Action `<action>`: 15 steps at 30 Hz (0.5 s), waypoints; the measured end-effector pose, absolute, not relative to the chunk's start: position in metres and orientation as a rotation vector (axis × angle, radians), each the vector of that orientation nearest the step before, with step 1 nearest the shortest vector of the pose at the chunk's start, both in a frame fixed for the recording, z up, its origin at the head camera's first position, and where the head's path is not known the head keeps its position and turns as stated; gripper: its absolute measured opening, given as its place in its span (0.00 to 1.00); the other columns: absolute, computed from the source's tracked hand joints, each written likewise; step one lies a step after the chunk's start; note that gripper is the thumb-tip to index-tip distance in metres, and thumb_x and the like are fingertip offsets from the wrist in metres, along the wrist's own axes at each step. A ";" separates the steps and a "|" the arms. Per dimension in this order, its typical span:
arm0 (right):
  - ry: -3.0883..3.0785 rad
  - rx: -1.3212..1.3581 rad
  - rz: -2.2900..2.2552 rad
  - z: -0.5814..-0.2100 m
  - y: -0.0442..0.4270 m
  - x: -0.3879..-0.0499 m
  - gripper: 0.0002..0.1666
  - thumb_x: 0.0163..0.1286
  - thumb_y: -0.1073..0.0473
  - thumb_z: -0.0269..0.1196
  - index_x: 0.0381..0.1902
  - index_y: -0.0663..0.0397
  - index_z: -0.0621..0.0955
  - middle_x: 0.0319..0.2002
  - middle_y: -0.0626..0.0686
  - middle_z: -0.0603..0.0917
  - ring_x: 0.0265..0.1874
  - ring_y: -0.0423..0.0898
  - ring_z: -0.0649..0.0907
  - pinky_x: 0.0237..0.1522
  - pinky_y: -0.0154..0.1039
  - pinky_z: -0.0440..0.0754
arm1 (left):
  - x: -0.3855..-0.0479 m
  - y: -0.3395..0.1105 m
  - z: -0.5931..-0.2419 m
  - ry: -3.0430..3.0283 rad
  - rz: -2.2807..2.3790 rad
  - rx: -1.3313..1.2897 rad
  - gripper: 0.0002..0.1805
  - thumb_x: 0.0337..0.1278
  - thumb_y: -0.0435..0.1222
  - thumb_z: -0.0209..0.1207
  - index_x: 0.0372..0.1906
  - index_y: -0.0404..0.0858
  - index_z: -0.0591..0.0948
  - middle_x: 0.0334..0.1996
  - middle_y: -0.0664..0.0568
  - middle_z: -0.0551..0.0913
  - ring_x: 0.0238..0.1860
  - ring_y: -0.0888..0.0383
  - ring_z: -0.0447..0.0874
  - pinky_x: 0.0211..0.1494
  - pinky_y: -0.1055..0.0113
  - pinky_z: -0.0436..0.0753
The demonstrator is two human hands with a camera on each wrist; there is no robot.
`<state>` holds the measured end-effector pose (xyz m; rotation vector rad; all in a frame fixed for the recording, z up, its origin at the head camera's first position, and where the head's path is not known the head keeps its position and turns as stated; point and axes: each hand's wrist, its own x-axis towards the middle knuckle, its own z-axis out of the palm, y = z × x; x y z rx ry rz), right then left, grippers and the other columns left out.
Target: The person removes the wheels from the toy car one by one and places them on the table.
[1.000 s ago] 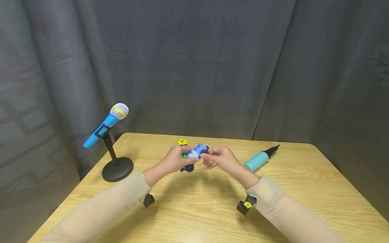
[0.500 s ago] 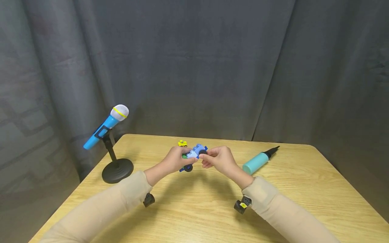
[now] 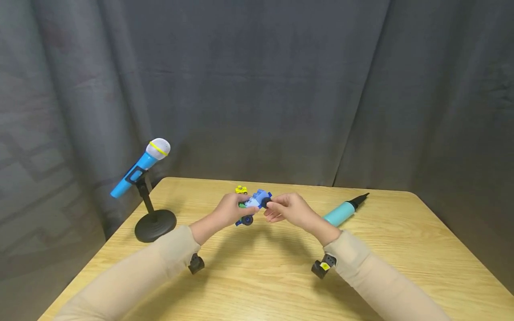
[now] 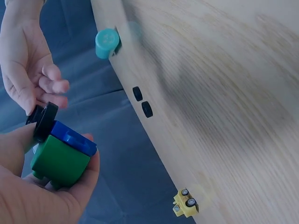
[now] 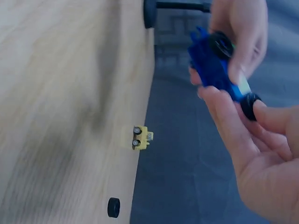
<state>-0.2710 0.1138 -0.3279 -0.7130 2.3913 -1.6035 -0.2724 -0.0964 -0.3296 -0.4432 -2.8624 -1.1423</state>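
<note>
My left hand point(image 3: 230, 209) grips a toy block car point(image 3: 259, 197) above the table. It has a blue base, light blue and green blocks, and black wheels. My right hand point(image 3: 295, 211) pinches the black tire point(image 5: 251, 106) at the car's end nearest it, thumb on the tire's face and fingers by the car's underside. Another black wheel point(image 3: 247, 220) shows below the left hand. The green block point(image 4: 60, 161) lies in the left palm in the left wrist view. The car's far side is partly hidden by fingers.
Two loose black tires point(image 4: 142, 101) and a small yellow toy vehicle point(image 3: 241, 190) rest on the wooden table point(image 3: 257, 276). At right lies a teal hand pump point(image 3: 340, 214). A blue microphone point(image 3: 138, 169) stands on a round black base point(image 3: 155, 225) at left. Grey curtains hang behind.
The car and both hands have shifted slightly left. My right hand keeps its thumb and fingers at the tire, while its wrist has moved a little.
</note>
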 end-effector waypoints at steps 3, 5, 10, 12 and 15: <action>2.306 -0.678 -1.607 -0.323 0.120 -0.278 0.20 0.74 0.60 0.56 0.52 0.75 0.78 0.45 0.69 0.85 0.41 0.56 0.88 0.45 0.45 0.85 | -0.274 -0.099 -0.329 -2.868 -1.155 -0.387 0.30 0.57 0.45 0.66 0.60 0.31 0.77 0.45 0.41 0.85 0.33 0.58 0.79 0.35 0.67 0.81; 2.273 -0.648 -1.642 -0.321 0.123 -0.283 0.21 0.73 0.60 0.57 0.52 0.75 0.78 0.46 0.69 0.85 0.42 0.55 0.88 0.46 0.45 0.85 | -0.273 -0.100 -0.329 -2.870 -1.173 -0.351 0.30 0.57 0.45 0.66 0.61 0.31 0.77 0.46 0.41 0.84 0.34 0.58 0.80 0.37 0.67 0.82; 2.247 -0.515 -1.756 -0.321 0.128 -0.296 0.19 0.67 0.59 0.65 0.46 0.73 0.82 0.40 0.64 0.88 0.39 0.53 0.88 0.49 0.47 0.84 | -0.273 -0.102 -0.330 -2.873 -1.211 -0.302 0.30 0.56 0.44 0.67 0.61 0.32 0.77 0.47 0.40 0.83 0.36 0.57 0.79 0.36 0.67 0.81; 2.230 -0.475 -1.799 -0.324 0.129 -0.303 0.18 0.65 0.59 0.66 0.45 0.72 0.83 0.36 0.60 0.89 0.38 0.51 0.89 0.48 0.45 0.84 | -0.273 -0.103 -0.332 -2.871 -1.213 -0.292 0.30 0.56 0.43 0.67 0.61 0.33 0.77 0.48 0.40 0.83 0.36 0.57 0.79 0.35 0.68 0.80; 2.209 -0.392 -1.849 -0.326 0.130 -0.312 0.16 0.64 0.61 0.67 0.43 0.71 0.82 0.33 0.56 0.89 0.34 0.46 0.89 0.47 0.43 0.85 | -0.272 -0.105 -0.333 -2.868 -1.220 -0.273 0.30 0.56 0.43 0.67 0.61 0.33 0.77 0.48 0.41 0.83 0.36 0.57 0.79 0.34 0.69 0.79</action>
